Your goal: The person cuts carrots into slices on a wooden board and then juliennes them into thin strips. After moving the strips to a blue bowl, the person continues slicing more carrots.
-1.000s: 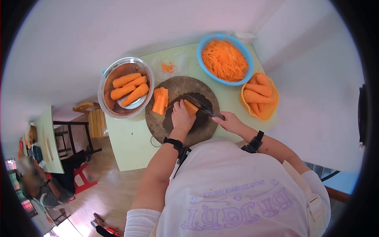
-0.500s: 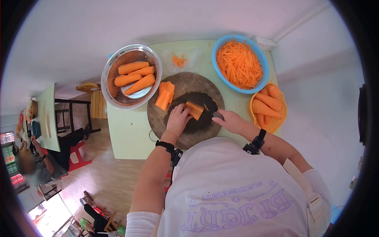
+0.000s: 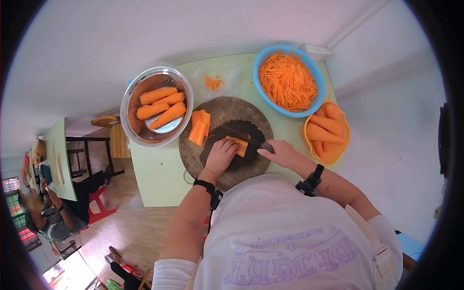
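Shiny metal, coloured plastic and worn wood on a smooth table
The pale table (image 3: 159,181) looks smooth, with a faint sheen; at its far left corner the metal basin (image 3: 126,113) has a polished, reflective rim and finely perforated walls, while at its far right corner the blue bowl (image 3: 258,79) is smooth plastic and by its right edge the yellow basket (image 3: 338,153) is openwork plastic; near its far edge lies a thin, crinkled, see-through plastic bag (image 3: 232,77), and toward its near edge the wooden chopping board (image 3: 256,116) looks matt and rough, darker at the centre; the white apron (image 3: 290,212) is soft, matt cloth.
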Available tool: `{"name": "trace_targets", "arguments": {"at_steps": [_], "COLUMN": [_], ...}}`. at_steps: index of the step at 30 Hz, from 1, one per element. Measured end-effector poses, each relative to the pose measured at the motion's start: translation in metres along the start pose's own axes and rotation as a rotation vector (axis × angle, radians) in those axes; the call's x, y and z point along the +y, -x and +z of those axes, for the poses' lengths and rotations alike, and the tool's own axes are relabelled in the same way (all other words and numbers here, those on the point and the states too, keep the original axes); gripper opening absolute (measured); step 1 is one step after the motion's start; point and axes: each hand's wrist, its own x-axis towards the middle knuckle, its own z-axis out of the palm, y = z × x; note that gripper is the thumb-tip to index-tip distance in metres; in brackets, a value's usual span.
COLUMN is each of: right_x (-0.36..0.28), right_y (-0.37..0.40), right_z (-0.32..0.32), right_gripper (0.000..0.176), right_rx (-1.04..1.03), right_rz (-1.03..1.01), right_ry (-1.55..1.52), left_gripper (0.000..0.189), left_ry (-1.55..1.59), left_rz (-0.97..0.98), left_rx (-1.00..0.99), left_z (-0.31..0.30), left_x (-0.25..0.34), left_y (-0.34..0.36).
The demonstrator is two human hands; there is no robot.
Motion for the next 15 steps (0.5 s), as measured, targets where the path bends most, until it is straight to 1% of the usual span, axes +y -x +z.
{"name": "trace_targets", "arguments": {"at_steps": [2, 4, 5, 6, 8, 9, 15], "right_x": [-0.006, -0.007, -0.007, -0.008, -0.008, -0.008, -0.009], "right_y": [0.005, 0.01, 0.012, 0.015, 0.019, 0.021, 0.023], "right_z": [-0.004, -0.002, 0.0, 0.001, 0.002, 0.002, 0.005], "right_gripper": [0.045, 0.046, 0.047, 0.047, 0.046, 0.046, 0.044], "right_rx": [0.061, 0.072, 0.091, 0.09, 0.037, 0.038, 0.054], "right_rz": [-0.071, -0.097, -0.122, -0.126, -0.123, -0.127, -0.132], "right_ry": [0.082, 0.127, 0.167, 0.168, 0.27, 0.275, 0.292], "left_gripper": [0.027, 0.025, 0.025, 0.026, 0.026, 0.026, 0.025], "left_ry": [0.003, 0.001, 0.001, 0.0, -0.014, -0.025, -0.029], "left_rz": [-0.014, -0.037, -0.079, -0.119, -0.129, -0.137, -0.113], "left_rx": [0.033, 0.065, 0.069, 0.073, 0.064, 0.051, 0.101], "left_z": [0.006, 0.009, 0.014, 0.016, 0.017, 0.018, 0.021], "left_x": [0.001, 0.004, 0.007, 0.007, 0.007, 0.008, 0.006], "left_y": [0.002, 0.003, 0.004, 0.004, 0.009, 0.01, 0.01]}}
